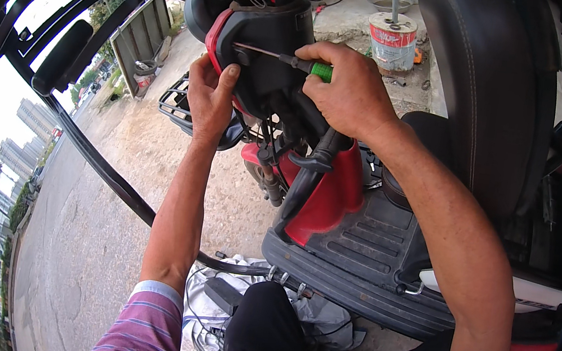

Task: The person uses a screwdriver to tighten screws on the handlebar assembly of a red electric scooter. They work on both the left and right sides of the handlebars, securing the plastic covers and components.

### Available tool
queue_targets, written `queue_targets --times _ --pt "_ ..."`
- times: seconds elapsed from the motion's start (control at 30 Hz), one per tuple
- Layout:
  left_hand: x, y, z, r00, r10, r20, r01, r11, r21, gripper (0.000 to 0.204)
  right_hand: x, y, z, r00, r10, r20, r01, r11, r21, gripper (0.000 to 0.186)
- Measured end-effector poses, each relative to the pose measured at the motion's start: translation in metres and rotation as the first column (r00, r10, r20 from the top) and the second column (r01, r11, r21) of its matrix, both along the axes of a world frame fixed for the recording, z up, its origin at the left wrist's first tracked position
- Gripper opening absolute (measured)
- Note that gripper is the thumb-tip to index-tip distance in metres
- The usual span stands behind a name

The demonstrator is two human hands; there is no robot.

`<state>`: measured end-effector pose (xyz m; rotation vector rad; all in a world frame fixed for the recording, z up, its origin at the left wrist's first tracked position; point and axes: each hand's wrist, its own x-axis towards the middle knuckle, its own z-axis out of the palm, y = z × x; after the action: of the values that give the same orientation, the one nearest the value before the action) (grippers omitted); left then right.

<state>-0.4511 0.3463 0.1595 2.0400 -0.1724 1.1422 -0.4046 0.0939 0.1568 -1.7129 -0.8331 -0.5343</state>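
Note:
My right hand (352, 88) is closed around the green and black handle of a screwdriver (320, 71). Its thin shaft points left, and the tip meets the black front panel (273, 33) of a red scooter-like vehicle. On the panel's left side, my left hand (211, 96) grips the red trim edge (218, 32), thumb on the black face and fingers behind, where they are partly hidden. Cables and dark brackets hang below the panel, above the red lower body (333, 190).
A black seat (486, 90) stands at the right, above the ribbed footboard (369, 239). A curved black bar (108, 168) crosses at the left. A paint bucket (392, 41) holding a pole stands behind. White sheeting (205, 342) and a black box (222, 295) lie near my knees.

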Motion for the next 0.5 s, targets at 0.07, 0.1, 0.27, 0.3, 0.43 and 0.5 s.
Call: queue_targets --times 0.07,0.1,0.27,0.3,0.43,0.5 --pt "0.001 -0.002 0.000 1.000 -0.001 -0.006 0.001 1.000 0.003 0.062 0.001 -0.002 -0.001 0.996 -0.050 0.078 0.050 0.999 -0.005 0.036" --pt "-0.001 -0.001 0.000 1.000 0.006 -0.010 -0.006 1.000 0.006 0.061 -0.002 -0.003 0.001 0.992 -0.063 0.111 0.065 0.998 -0.010 0.035" --pt "-0.004 0.006 -0.004 1.000 0.004 -0.014 -0.005 1.000 -0.015 0.059 -0.015 -0.006 0.020 0.981 -0.088 0.175 0.103 0.991 -0.082 0.031" --pt "-0.004 0.004 -0.001 1.000 0.017 -0.016 -0.017 1.000 -0.018 0.059 -0.015 -0.010 0.025 0.980 -0.093 0.175 0.113 0.988 -0.108 0.031" --pt "-0.005 0.004 -0.001 0.999 0.013 0.038 -0.012 0.999 -0.035 0.063 -0.011 -0.012 0.025 0.982 -0.053 0.184 0.069 0.994 -0.081 0.027" --pt "0.000 0.004 -0.001 0.998 0.009 0.058 -0.005 0.998 -0.064 0.059 -0.014 -0.013 0.025 0.990 -0.028 0.140 0.038 0.997 -0.066 0.026"
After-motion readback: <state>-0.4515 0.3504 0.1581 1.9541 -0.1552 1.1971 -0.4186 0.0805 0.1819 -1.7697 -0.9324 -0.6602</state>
